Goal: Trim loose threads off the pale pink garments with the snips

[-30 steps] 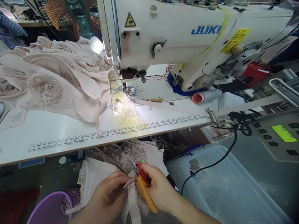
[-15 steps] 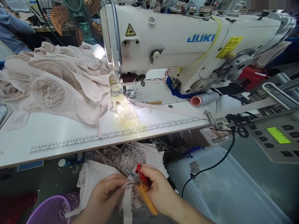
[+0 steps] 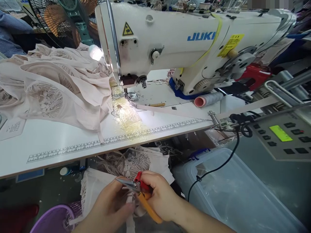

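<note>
My right hand (image 3: 160,194) grips a pair of scissors (image 3: 130,184) with one red and one orange handle. Their metal blades point left, over the fingers of my left hand (image 3: 110,205). That hand is closed on a pale pink bra (image 3: 97,181), by its strap (image 3: 130,223), just beneath the blades; the thumb is smeared by motion. Lace and smooth cloth of the bra spread below the table edge, behind both hands. Where exactly the fingers pinch the strap is partly hidden.
A white sewing machine (image 3: 170,35) stands on the table (image 3: 80,139), with a heap of pale bras (image 3: 55,87) to its left. Below are a purple basket (image 3: 52,216) and a clear plastic bin (image 3: 233,181). A control box (image 3: 284,139) juts in from the right.
The scissor blades have shifted left, now lying over my left hand's fingers. My left hand has turned and its thumb has moved down along the strap. The whole view has drifted slightly.
</note>
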`<act>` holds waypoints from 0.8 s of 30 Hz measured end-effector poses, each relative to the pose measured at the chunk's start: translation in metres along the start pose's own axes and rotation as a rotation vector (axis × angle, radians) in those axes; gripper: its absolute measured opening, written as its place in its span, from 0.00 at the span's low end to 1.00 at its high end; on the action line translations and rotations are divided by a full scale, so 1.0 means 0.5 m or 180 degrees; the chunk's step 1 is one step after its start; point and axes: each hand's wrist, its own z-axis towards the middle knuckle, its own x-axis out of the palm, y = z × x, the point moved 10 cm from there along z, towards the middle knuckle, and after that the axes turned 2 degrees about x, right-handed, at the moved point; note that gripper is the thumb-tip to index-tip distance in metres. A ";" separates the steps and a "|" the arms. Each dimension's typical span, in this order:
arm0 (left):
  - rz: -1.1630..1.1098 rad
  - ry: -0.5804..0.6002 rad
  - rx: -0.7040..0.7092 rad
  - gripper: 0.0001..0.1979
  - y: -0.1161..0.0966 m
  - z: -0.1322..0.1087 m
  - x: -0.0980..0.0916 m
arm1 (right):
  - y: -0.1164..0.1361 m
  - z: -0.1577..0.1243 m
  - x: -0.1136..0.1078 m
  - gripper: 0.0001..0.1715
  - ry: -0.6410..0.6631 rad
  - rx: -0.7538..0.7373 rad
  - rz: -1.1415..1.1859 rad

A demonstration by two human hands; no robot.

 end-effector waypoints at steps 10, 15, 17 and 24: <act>0.1313 -0.0318 -0.0112 0.08 -0.015 0.005 -0.032 | 0.023 0.019 -0.030 0.12 0.0216 -0.0225 0.0363; 0.1047 -0.0171 -0.0447 0.09 0.028 -0.004 -0.041 | 0.015 0.006 -0.027 0.09 0.0545 -0.0110 0.0377; 0.0675 -0.0204 -0.0673 0.09 0.051 -0.008 -0.036 | 0.013 -0.004 -0.012 0.09 0.0564 -0.0283 0.0009; -0.0144 -0.0439 -0.1109 0.11 0.083 -0.018 -0.010 | 0.000 -0.013 0.038 0.11 0.0181 -0.0654 -0.0622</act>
